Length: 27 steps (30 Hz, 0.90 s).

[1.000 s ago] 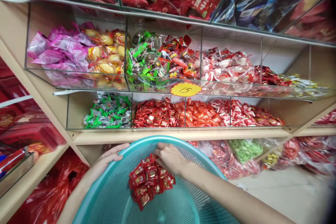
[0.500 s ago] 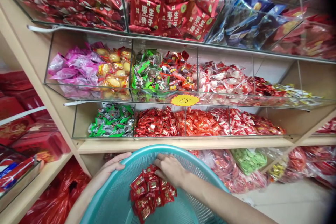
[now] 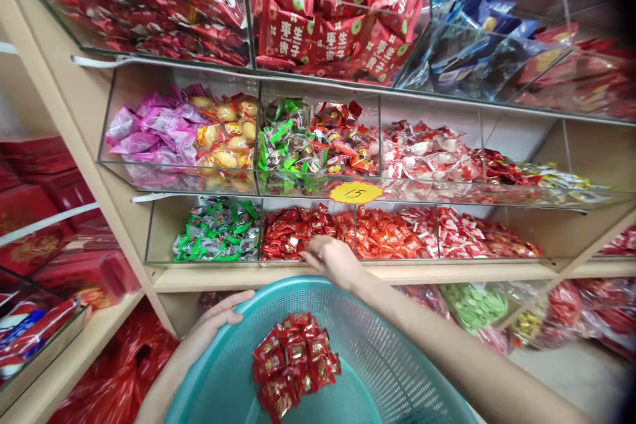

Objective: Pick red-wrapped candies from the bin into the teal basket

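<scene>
Basket (image 3: 368, 348) points its mouth upward, left hand (image 3: 216, 318) clasping it; whether right hand (image 3: 336, 262) grips anything is unclear.

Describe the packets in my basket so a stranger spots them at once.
In front of the shelves, find the large teal basket. Inside lies a heap of glossy red packets with gold markings. Unlike the shelved red packets above, this heap sits inside the basket.
</scene>
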Each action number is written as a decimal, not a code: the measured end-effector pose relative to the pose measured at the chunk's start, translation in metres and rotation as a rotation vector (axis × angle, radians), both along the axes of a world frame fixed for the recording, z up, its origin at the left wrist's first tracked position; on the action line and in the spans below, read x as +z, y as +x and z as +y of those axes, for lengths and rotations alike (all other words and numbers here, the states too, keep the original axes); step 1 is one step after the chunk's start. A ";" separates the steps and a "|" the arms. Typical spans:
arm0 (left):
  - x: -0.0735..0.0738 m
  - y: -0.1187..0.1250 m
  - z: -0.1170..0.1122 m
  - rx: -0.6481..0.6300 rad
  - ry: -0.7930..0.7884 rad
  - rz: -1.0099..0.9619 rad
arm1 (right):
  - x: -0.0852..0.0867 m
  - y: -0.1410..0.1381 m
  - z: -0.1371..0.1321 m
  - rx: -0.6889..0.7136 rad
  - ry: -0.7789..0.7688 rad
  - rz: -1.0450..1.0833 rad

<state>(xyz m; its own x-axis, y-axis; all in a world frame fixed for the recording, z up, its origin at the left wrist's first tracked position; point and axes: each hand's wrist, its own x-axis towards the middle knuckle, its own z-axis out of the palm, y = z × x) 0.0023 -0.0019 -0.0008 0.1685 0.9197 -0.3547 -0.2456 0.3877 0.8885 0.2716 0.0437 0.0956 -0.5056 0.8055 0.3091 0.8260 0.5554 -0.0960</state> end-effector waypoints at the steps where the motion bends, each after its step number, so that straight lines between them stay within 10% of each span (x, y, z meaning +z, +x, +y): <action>1: 0.000 0.000 0.000 -0.001 0.002 -0.002 | 0.002 0.001 0.010 -0.044 0.008 0.003; 11: 0.006 0.000 0.000 0.004 -0.020 -0.012 | -0.009 -0.006 0.071 -0.040 0.017 -0.025; 27: 0.003 0.001 -0.001 -0.021 -0.005 -0.011 | -0.003 0.002 0.054 -0.019 0.125 -0.080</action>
